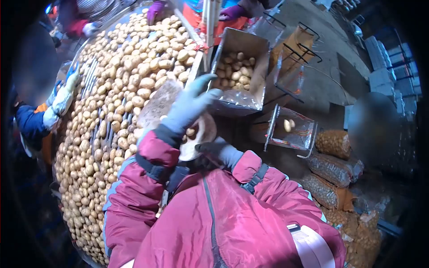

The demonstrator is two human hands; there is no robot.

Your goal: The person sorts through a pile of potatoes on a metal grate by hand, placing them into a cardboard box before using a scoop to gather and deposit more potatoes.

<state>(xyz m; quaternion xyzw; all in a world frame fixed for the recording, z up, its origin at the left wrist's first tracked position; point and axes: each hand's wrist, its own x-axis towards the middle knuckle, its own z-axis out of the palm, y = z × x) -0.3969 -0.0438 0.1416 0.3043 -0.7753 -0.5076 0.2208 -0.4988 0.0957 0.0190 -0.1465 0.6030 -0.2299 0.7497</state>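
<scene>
My left hand, in a light grey glove, is raised with fingers spread and nothing visible in it. It is near a cardboard box lined with clear plastic and part-filled with potatoes. My right hand, gloved in grey with darker fingertips, is closed at the edge of a dirty whitish container close to my body. A few potatoes show inside that container, partly hidden by my left arm. To my left, a wide sorting table holds a large heap of potatoes.
On the right, a metal frame carries a clear bag with two potatoes. Filled net sacks lie beyond it. A co-worker's gloved hand is at the far left; a purple-gloved hand touches the heap at top.
</scene>
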